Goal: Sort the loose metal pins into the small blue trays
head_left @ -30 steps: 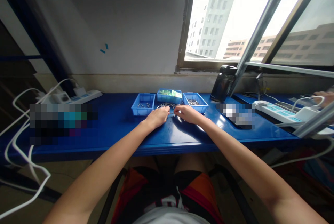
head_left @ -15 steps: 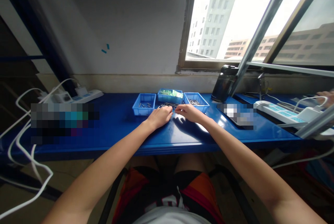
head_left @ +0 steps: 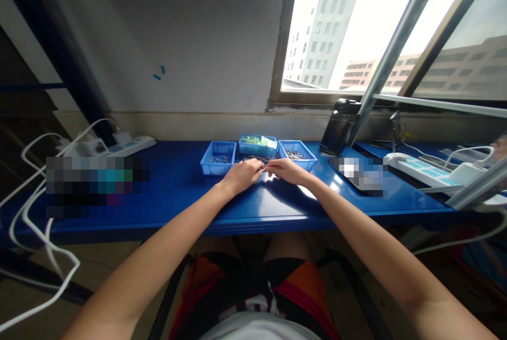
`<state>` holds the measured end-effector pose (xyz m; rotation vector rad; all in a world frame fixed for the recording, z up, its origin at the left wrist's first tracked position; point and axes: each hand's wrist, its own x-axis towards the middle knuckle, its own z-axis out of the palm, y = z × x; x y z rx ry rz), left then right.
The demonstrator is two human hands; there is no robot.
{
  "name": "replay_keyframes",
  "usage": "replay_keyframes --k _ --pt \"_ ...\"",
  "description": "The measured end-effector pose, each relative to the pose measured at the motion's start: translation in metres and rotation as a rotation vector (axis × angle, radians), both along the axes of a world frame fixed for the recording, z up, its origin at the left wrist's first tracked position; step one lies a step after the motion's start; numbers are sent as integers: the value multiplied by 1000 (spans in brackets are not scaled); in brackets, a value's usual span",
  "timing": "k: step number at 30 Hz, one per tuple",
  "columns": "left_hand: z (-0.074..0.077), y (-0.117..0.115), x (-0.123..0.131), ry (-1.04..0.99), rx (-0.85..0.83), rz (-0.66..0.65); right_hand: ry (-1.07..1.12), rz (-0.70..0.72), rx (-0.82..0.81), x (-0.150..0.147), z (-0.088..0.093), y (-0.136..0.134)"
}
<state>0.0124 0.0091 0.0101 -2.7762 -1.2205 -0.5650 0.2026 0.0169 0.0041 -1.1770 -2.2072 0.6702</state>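
My left hand point(head_left: 244, 175) and my right hand point(head_left: 288, 170) meet fingertip to fingertip just above the blue table. Both are closed in a pinch; whatever lies between the fingers is too small to make out. Behind the fingertips is a pile of small dark metal pieces point(head_left: 259, 159), partly covered by my hands. Left of it stands a blue bin point(head_left: 217, 169) with a few thin metal pieces in it. Another blue bin point(head_left: 307, 163), to the right, holds many similar pieces. At the back, a third blue bin point(head_left: 245, 149) contains a shiny green-and-clear packet point(head_left: 259, 142).
A black bottle point(head_left: 339, 128) stands at the back right, near a blurred-out flat object point(head_left: 362, 177). White power strips point(head_left: 134, 144) with loose cables lie at both sides. A metal post point(head_left: 396, 44) rises at the right. Beyond it, part of another person's hand point(head_left: 499, 150) shows.
My hands have drawn together, the fingertips now touching where a small gap was before. The bins have stayed in place.
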Motion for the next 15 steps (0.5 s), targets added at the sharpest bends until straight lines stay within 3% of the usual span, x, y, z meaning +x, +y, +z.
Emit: replay_keyframes --k 15 --pt "2 0 -1 -73 19 -91 -21 0 22 1 0 -1"
